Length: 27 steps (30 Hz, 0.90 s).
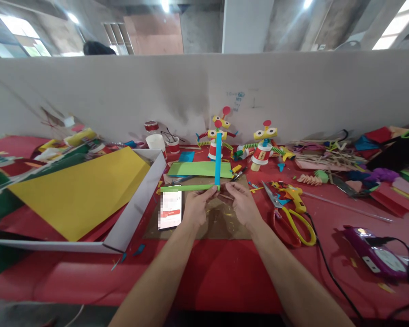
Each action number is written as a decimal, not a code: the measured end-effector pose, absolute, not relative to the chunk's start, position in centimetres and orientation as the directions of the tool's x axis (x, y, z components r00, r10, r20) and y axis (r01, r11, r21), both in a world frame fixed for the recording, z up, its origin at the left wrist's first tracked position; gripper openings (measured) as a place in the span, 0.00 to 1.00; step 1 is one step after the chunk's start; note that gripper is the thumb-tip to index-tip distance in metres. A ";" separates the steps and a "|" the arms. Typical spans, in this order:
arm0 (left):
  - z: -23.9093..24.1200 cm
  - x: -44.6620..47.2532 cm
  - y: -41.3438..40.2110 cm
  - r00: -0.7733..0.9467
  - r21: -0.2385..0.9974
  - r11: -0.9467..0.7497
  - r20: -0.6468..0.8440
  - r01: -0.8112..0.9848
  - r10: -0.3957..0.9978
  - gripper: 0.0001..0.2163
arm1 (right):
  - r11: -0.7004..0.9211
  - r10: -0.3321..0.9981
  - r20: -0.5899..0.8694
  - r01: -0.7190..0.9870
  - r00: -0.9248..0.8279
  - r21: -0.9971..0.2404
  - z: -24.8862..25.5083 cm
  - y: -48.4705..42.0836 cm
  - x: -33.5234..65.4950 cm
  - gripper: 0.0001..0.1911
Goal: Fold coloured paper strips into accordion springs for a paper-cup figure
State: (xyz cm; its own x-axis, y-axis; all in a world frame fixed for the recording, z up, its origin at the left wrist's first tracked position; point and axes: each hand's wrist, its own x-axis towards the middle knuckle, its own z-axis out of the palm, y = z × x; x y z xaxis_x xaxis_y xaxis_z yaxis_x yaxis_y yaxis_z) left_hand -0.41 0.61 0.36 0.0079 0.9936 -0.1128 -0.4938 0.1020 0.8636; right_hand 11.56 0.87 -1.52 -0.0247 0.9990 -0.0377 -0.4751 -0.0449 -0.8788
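Two narrow paper strips meet at a right angle over the brown board (204, 229). The blue strip (218, 159) points away from me, and the green strip (187, 187) runs out to the left. At the corner where they join, my left hand (199, 204) pinches them between thumb and fingers. My right hand (241, 202) is just right of that corner, its fingers drawn together; whether they touch the paper is hard to see. Under the green strip's left part lies a phone (170, 211). A wider green paper (199, 169) rests behind the strips.
Paper-cup robot figures (261, 152) stand at the back. To the right are scissors (293, 222), a yellow glue gun (296, 197) with a black cord, and a purple device (378, 254). A white box (136, 204) with yellow paper (88, 195) fills the left.
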 end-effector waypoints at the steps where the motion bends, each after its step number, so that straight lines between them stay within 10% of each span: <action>1: 0.4 -0.4 0.6 0.006 0.866 0.106 -0.118 -0.488 0.993 0.10 | -0.028 1.000 -0.027 -0.417 -0.009 -0.909 -1.5 0.8 11.5 0.11; 9: -0.3 0.0 0.4 -0.001 0.856 0.194 -0.222 -0.479 0.975 0.10 | 0.069 0.998 0.068 -0.103 0.013 -0.992 -2.5 1.2 11.9 0.12; 27: -2.2 0.8 0.5 -0.069 0.861 0.086 -0.139 -0.501 0.988 0.12 | 0.073 0.997 0.073 0.012 0.021 -0.997 -2.8 0.5 11.5 0.15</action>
State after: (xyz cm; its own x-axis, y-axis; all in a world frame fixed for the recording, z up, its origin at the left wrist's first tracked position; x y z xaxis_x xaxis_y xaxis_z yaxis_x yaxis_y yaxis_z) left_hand 0.81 0.55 -2.24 -0.0692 0.9878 -0.1395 -0.5014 0.0864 0.8609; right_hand 11.51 0.53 -2.81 0.0209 0.9971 0.0732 0.0122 0.0729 -0.9973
